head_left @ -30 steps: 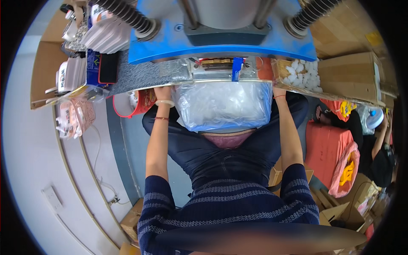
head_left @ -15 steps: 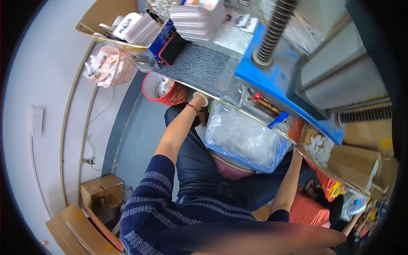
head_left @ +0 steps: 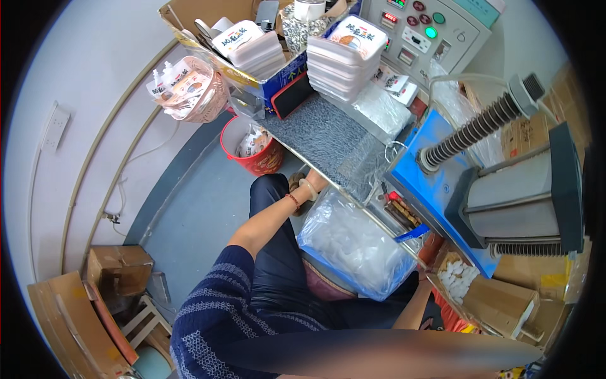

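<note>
Clear plastic bag (head_left: 358,243) looks slippery, best edge-held; whether left hand (head_left: 317,179) or right hand (head_left: 425,285) grips, I cannot tell.

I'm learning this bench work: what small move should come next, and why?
Probably shift the left hand onto the clear plastic bag to steady it: that hand is at the edge of the grey tabletop, close beside the bag, whose plastic looks rumpled.

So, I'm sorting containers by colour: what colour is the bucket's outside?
The bucket is red outside, with some yellowish print; the head view shows it best.
</note>
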A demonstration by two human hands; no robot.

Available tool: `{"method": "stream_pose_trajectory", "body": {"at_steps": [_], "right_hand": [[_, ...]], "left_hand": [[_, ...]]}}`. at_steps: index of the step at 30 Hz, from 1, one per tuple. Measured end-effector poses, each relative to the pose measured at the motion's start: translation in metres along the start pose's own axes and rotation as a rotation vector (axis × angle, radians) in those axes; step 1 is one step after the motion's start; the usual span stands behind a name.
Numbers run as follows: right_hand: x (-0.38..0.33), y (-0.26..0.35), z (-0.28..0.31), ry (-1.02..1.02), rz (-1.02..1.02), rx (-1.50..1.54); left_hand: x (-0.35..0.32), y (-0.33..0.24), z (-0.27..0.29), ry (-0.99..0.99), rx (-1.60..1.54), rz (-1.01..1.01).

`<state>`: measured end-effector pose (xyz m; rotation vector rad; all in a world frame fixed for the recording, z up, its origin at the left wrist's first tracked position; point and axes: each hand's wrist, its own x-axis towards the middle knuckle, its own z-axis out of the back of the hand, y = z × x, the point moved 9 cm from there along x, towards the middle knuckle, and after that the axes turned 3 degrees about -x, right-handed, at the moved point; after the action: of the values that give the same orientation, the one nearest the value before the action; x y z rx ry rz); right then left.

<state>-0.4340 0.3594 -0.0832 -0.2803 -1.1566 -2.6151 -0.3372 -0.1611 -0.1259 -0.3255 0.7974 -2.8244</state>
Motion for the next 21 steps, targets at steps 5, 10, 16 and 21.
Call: {"method": "stream_pose_trajectory", "body": {"at_steps": [5, 10, 16, 21], "right_hand": [[0.01, 0.003, -0.007, 0.052, -0.047, 0.051], [0.014, 0.002, -0.014, 0.107, -0.105, 0.093], [0.015, 0.006, -0.033, 0.183, -0.257, 0.114], [-0.048, -0.013, -0.015, 0.183, -0.427, 0.312]], "left_hand": [[0.01, 0.039, -0.022, 0.235, -0.087, 0.157], [0.012, 0.052, -0.059, 0.279, -1.066, 0.378], [0.006, 0.067, -0.103, 0.354, -2.266, 0.608], [-0.008, 0.041, -0.129, 0.248, -2.147, 0.678]]}}
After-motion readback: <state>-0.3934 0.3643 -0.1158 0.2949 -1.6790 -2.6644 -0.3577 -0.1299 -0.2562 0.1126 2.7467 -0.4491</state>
